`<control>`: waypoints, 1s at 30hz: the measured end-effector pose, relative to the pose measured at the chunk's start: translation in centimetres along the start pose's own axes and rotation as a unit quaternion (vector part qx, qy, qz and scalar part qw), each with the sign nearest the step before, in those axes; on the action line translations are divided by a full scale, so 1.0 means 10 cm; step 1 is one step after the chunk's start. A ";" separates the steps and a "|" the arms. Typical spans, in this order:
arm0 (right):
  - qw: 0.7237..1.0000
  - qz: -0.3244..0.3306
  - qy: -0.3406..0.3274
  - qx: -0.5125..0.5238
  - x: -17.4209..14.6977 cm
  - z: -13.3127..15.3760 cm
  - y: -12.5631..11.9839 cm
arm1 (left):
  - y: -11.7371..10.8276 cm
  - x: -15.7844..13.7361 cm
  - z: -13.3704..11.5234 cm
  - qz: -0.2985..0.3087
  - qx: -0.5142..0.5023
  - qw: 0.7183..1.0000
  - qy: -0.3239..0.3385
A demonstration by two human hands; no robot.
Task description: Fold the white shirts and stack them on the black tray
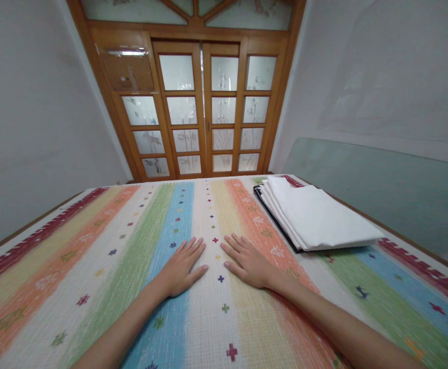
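Both palms lie on a striped, patterned cloth (131, 241) spread over a flat surface. My left hand (182, 267) rests on the blue and white stripes, its fingers stretched forward and thumb apart. My right hand (247, 261) lies flat on the yellow and orange stripes, fingers spread, with nothing in it. A narrow strip of white cloth with small crosses shows between the two hands. Beyond my right hand, to the right, sits a stack of folded white fabric (324, 218) with a black layer at its bottom edge.
Wooden sliding doors (204, 123) with frosted glass panes stand beyond the far edge. A pale green panel (362, 174) runs along the right side, below a white wall (401, 66). Another white wall (35, 102) rises on the left.
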State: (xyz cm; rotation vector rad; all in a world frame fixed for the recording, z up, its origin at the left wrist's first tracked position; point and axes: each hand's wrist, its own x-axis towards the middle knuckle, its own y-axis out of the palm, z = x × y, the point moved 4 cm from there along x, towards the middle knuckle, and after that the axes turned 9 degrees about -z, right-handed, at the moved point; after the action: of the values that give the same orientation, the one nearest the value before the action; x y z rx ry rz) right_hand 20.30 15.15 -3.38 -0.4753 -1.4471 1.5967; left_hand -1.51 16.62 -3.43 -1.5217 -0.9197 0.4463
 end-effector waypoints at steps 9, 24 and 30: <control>0.998 0.036 -0.041 -0.008 0.03 -0.03 -0.13 | 0.00 -0.01 0.00 -0.014 -0.004 1.000 0.011; 0.906 -0.082 0.312 -0.275 -0.19 -1.32 -1.28 | -0.01 -0.01 -0.01 -0.022 -0.016 1.000 0.000; 0.887 0.005 0.386 -0.252 -0.26 -1.45 -1.13 | 0.02 0.00 0.01 -0.013 -0.012 1.000 -0.009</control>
State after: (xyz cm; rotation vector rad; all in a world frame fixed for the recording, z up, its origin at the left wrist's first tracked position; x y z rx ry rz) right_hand 36.93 20.44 2.94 -1.2568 -1.1880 0.8295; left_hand -1.53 16.68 -3.61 -1.5284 -0.9604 0.4313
